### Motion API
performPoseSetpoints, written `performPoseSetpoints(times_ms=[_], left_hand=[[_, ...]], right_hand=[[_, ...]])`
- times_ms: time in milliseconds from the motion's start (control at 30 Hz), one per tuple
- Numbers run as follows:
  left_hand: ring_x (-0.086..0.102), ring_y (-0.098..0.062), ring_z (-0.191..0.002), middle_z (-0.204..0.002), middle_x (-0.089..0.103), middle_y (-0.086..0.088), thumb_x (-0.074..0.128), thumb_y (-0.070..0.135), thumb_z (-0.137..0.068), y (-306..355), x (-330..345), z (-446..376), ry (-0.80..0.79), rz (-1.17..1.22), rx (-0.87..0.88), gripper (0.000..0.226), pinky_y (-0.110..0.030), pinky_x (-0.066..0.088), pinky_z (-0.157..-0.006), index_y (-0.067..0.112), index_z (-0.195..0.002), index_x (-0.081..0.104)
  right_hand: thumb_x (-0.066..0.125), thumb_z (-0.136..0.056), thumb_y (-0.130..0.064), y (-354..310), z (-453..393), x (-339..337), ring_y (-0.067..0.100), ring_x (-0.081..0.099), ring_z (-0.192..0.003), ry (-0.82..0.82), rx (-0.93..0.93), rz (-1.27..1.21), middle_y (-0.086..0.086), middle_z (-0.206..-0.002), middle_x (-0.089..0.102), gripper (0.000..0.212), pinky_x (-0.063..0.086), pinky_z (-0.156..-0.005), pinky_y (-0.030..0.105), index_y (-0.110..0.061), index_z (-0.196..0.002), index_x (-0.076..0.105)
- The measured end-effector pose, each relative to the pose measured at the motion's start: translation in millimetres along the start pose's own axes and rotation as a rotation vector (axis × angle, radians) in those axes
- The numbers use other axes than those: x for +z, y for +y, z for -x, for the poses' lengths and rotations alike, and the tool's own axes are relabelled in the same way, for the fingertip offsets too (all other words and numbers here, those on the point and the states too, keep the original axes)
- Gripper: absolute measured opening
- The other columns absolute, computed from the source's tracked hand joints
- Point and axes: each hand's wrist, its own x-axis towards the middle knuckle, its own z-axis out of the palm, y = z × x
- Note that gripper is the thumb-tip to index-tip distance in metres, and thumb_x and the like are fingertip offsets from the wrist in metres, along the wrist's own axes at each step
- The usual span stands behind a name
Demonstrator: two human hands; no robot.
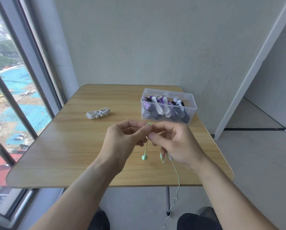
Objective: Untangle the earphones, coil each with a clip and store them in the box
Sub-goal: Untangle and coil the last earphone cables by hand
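Above the middle of the wooden table point(59, 146) the two hands meet, and both pinch the same green earphone cable point(176, 173). The left hand point(122, 140) holds a small loop of it between thumb and forefinger; the right hand point(175, 145) grips the cable just beside, its fingers curled around it. One earbud point(144, 157) hangs under the left hand, a second one point(162, 157) hangs under the right, and the long end of the cable drops over the near table edge toward the floor. So I judge this pair is loose from any tangle but not yet coiled. One white clip point(98, 113) lies alone on the table, well apart from the hands, probably for this pair. The clear box point(192, 106) at the far right already holds several coiled earphones with clips, purple, black and white. What remains seems to be the coiling, the clipping and the storing of this green pair
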Motion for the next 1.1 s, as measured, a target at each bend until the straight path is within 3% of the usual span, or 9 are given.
performPoseSetpoints(times_ms=[133,267,433,500,633,700,833,967,1100], left_hand=[[0.057,-0.016,-0.063,-0.074,0.064,-0.012,0.078,0.025,-0.07,1,-1,-1,-0.059,0.111,-0.061,0.027,-0.029,0.049,-0.065,0.004,-0.087,0.073],[0.056,-0.014,-0.061,-0.068,0.063,-0.004,0.073,0.011,-0.086,2,-2,0,-0.049,0.02,-0.03,0.006,-0.024,0.048,-0.062,0.006,-0.088,0.07],[0.054,-0.004,-0.06,-0.067,0.061,0.009,0.069,0.006,-0.085,2,-8,-2,0.066,-0.739,0.392,0.011,-0.01,0.041,-0.06,0.015,-0.089,0.069],[0.055,-0.005,-0.066,-0.067,0.059,0.01,0.066,0.007,-0.083,2,-7,-5,0.109,-0.871,0.474,0.012,-0.01,0.04,-0.06,0.017,-0.088,0.069],[0.054,-0.008,-0.056,-0.062,0.063,0.004,0.061,0.025,-0.097,-2,-2,-3,0.02,-0.503,0.18,0.025,-0.017,0.041,-0.057,0.009,-0.079,0.069],[0.054,-0.012,-0.065,-0.07,0.063,-0.003,0.058,0.022,-0.1,-2,1,-1,-0.059,-0.217,0.032,0.027,-0.024,0.042,-0.06,0.005,-0.082,0.068],[0.049,-0.019,-0.064,-0.066,0.056,-0.003,0.054,0.014,-0.099,0,8,-3,-0.075,0.005,-0.084,0.026,-0.03,0.036,-0.058,0.009,-0.074,0.061],[0.039,-0.017,-0.052,-0.058,0.049,-0.004,0.056,0.014,-0.093,6,7,-4,0.077,-0.166,-0.051,0.031,-0.028,0.032,-0.055,0.008,-0.063,0.056],[0.035,-0.011,-0.048,-0.055,0.046,-0.002,0.066,0.021,-0.087,4,2,-4,0.161,-0.45,0.063,0.034,-0.019,0.031,-0.045,-0.003,-0.066,0.053]], right_hand=[[0.077,-0.076,-0.015,-3,0,1,0.013,0.057,-0.068,-0.014,0.12,-0.279,0.008,-0.075,0.065,0.02,0.045,-0.049,0.025,-0.004,-0.092,0.076],[0.077,-0.074,-0.017,-7,0,-3,0.015,0.059,-0.07,-0.095,0.207,-0.429,0.008,-0.079,0.063,0.017,0.045,-0.049,0.026,-0.005,-0.085,0.072],[0.069,-0.081,-0.019,-5,0,-7,0.018,0.061,-0.075,-0.226,0.293,-0.364,0.01,-0.08,0.058,0.014,0.049,-0.055,0.03,-0.007,-0.087,0.065],[0.065,-0.08,-0.022,-5,1,-6,0.017,0.06,-0.078,-0.244,0.287,-0.351,0.01,-0.084,0.056,0.017,0.048,-0.059,0.031,-0.007,-0.088,0.065],[0.072,-0.087,-0.023,-6,3,-6,0.026,0.054,-0.079,-0.207,0.215,-0.108,0.011,-0.083,0.059,0.018,0.045,-0.06,0.03,-0.006,-0.085,0.066],[0.075,-0.083,-0.028,-6,3,-6,0.027,0.051,-0.077,-0.188,0.184,-0.04,0.014,-0.083,0.061,0.031,0.043,-0.062,0.031,0.0,-0.089,0.064],[0.084,-0.076,-0.033,-11,3,-5,0.024,0.057,-0.07,-0.084,0.106,-0.016,0.029,-0.087,0.067,0.04,0.046,-0.062,0.036,0.002,-0.087,0.067],[0.082,-0.081,-0.024,-11,2,-4,0.01,0.06,-0.061,0.093,0.073,0.093,0.009,-0.07,0.072,0.017,0.049,-0.063,0.03,-0.009,-0.073,0.076],[0.081,-0.078,-0.023,-11,2,-3,0.002,0.052,-0.053,0.143,0.182,0.259,-0.007,-0.059,0.068,0.017,0.04,-0.054,0.014,-0.015,-0.064,0.076]])
